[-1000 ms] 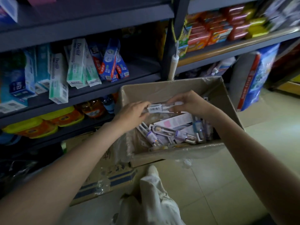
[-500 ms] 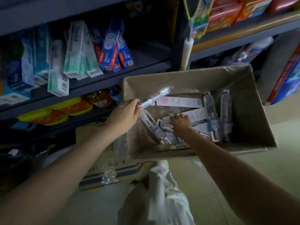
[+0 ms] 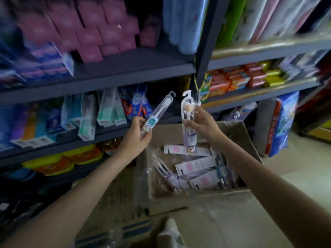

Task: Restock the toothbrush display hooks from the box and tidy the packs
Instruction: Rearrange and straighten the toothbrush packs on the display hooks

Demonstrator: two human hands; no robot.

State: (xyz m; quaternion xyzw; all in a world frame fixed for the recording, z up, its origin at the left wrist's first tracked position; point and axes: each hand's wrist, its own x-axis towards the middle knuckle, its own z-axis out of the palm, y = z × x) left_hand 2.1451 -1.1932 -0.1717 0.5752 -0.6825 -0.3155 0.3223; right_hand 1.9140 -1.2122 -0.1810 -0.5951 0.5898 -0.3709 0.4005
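My left hand (image 3: 138, 130) grips the lower end of a clear toothbrush pack (image 3: 157, 111) with a white brush, tilted up to the right. My right hand (image 3: 202, 122) pinches a second toothbrush pack (image 3: 188, 126) that hangs upright, its hang tab near the dark shelf post (image 3: 207, 51). Both packs are lifted above the open cardboard box (image 3: 245, 136), which holds several more toothbrush packs (image 3: 195, 169) lying loose. A yellow cord (image 3: 197, 85) with small packs hangs on the post; I cannot make out a hook.
Toothpaste boxes (image 3: 107, 108) stand on the shelf behind my left hand. Orange and yellow tubs (image 3: 60, 161) fill the shelf below. Soap packs (image 3: 238, 79) line the right shelf. A flattened carton (image 3: 114, 203) lies by the box, and a blue bag (image 3: 283, 126) stands at right.
My right hand has come up out of the box with a second pack. My left hand has raised its pack too, and my view has tilted upward to the shelves.
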